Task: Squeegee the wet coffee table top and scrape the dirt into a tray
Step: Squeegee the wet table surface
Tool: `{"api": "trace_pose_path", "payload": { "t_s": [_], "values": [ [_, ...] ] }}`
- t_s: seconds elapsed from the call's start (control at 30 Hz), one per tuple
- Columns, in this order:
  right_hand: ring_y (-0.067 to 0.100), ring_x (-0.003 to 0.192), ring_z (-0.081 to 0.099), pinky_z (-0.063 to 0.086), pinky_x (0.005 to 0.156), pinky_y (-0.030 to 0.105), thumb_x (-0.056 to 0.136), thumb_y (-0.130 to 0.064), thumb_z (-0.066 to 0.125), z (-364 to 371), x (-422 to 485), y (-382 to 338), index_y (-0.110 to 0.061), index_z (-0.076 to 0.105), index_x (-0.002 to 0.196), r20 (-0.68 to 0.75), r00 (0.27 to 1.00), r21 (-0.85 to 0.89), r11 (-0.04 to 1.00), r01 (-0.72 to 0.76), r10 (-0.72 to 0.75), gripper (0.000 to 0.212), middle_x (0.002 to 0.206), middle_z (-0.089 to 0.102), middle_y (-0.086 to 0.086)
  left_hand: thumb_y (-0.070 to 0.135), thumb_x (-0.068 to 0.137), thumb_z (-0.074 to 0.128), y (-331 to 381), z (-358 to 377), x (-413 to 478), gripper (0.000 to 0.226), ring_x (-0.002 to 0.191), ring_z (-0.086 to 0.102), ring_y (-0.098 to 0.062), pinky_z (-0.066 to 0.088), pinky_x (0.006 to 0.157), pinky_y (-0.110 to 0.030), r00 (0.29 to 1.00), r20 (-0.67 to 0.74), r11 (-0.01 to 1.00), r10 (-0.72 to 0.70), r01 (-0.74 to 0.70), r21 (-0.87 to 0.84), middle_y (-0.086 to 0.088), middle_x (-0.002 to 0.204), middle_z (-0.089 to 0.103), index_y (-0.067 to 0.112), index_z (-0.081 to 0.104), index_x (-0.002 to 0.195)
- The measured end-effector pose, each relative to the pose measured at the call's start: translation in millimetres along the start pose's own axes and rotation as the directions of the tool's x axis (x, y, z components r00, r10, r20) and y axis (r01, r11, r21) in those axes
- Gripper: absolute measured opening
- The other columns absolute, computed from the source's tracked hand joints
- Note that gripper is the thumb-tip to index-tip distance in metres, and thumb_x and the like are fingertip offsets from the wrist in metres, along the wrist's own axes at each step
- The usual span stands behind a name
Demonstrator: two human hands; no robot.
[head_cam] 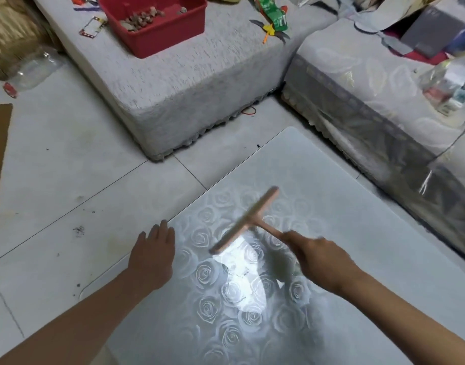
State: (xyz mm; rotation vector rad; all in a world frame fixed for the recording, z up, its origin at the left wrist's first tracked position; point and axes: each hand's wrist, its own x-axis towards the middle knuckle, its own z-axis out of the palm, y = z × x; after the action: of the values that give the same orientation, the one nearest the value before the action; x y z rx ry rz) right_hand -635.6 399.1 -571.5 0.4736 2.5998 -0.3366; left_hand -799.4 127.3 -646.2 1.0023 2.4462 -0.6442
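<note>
jutting from fingers (301,239) of right hand (324,262), squeegee (245,219)

Home living room: fabric-covered sofa (370,101) and ottoman (189,83), rose-pattern glass bench (331,196), tiled floor (68,167), household clutter around.

Table top (344,233) open; sofa (384,122) flanks right.

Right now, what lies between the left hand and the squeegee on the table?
In the head view, only bare rose-patterned table top lies between the left hand and the squeegee.
</note>
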Motion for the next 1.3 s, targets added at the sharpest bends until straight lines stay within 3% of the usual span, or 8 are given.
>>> {"api": "trace_pose_path", "payload": {
  "t_s": [0.17,0.3,0.43,0.63,0.77,1.07,1.17,1.3],
  "values": [
    [0.027,0.087,0.064,0.040,0.061,0.032,0.100,-0.037,0.030,-25.7,-46.1,42.9,-0.043,0.035,0.126,0.024,0.988,-0.124,0.981,-0.151,0.155,0.027,0.092,0.064,0.002,0.020,0.089,0.034,1.9,-3.9,13.3,0.071,0.147,0.002,-0.028,0.010,0.117,-0.047,0.992,0.124,0.995,0.007,0.005,-0.100,-0.015,0.159,-0.007,0.002,0.001,0.149],
    [0.031,0.089,0.063,0.036,0.062,0.032,0.095,-0.025,0.039,-39.0,-15.3,-5.4,-0.046,0.026,0.130,-0.081,0.997,-0.143,0.990,-0.014,0.002,0.043,0.095,0.064,0.007,0.017,0.090,0.033,0.4,-0.7,19.4,0.068,0.147,0.000,-0.022,0.010,0.117,-0.045,0.981,0.189,0.981,0.043,-0.005,-0.194,-0.013,0.159,-0.010,0.002,0.001,0.148],
    [0.031,0.078,0.054,0.032,0.062,0.032,0.091,-0.016,0.042,-31.3,40.8,-67.5,-0.033,0.044,0.123,-0.033,0.998,-0.099,0.994,0.044,-0.048,0.036,0.099,0.063,0.012,0.013,0.090,0.032,-4.3,-1.3,25.2,0.067,0.147,0.007,-0.020,0.010,0.118,-0.043,0.981,0.184,0.979,0.064,-0.026,-0.203,-0.012,0.160,-0.004,0.003,0.002,0.149],
    [0.028,0.094,0.063,0.039,0.065,0.032,0.098,-0.029,0.035,4.6,-27.5,-10.0,-0.061,0.017,0.134,0.076,0.986,-0.019,0.989,-0.147,0.148,0.051,0.105,0.065,0.003,0.011,0.090,0.036,-24.2,-10.2,30.7,0.069,0.144,0.022,-0.019,0.012,0.118,-0.038,0.967,0.201,0.972,0.157,-0.115,-0.207,-0.012,0.160,0.007,0.004,0.003,0.150],
    [0.025,0.095,0.065,0.051,0.074,0.034,0.100,-0.036,0.026,-23.4,-73.3,12.6,-0.051,0.026,0.136,0.099,0.933,-0.201,0.925,-0.321,0.346,0.039,0.106,0.067,0.000,0.013,0.091,0.037,-31.8,-18.8,31.0,0.068,0.142,0.026,-0.018,0.016,0.116,-0.036,0.957,0.192,0.960,0.219,-0.176,-0.220,-0.012,0.160,0.008,0.002,0.004,0.149],
    [0.031,0.088,0.061,0.028,0.060,0.032,0.090,-0.008,0.037,7.6,-20.2,-136.2,-0.054,0.004,0.143,0.091,0.993,-0.005,0.997,-0.079,0.079,0.078,0.098,0.062,0.011,0.008,0.092,0.034,-48.4,-9.2,39.1,0.061,0.133,0.039,-0.024,0.034,0.104,-0.030,0.968,0.149,0.881,0.201,-0.112,-0.459,-0.003,0.155,0.025,0.011,0.016,0.151],
    [0.031,0.092,0.063,0.040,0.066,0.036,0.090,-0.013,0.034,25.2,-62.5,-100.5,-0.064,-0.006,0.136,0.123,0.971,0.013,0.978,-0.206,0.203,0.080,0.099,0.062,0.006,0.011,0.095,0.035,-48.8,-0.7,37.8,0.061,0.130,0.039,-0.024,0.036,0.101,-0.031,0.969,0.141,0.881,0.205,-0.120,-0.457,-0.005,0.151,0.025,0.008,0.012,0.151],
    [0.023,0.098,0.064,0.049,0.078,0.034,0.100,-0.035,0.027,13.1,-126.0,-34.5,-0.058,0.009,0.141,0.204,0.876,-0.115,0.900,-0.422,0.437,0.051,0.107,0.065,-0.001,0.013,0.094,0.035,-45.8,6.2,32.3,0.064,0.128,0.039,-0.024,0.039,0.099,-0.031,0.968,0.178,0.901,0.175,-0.084,-0.426,-0.009,0.147,0.029,0.005,0.004,0.150]
  ]
}}
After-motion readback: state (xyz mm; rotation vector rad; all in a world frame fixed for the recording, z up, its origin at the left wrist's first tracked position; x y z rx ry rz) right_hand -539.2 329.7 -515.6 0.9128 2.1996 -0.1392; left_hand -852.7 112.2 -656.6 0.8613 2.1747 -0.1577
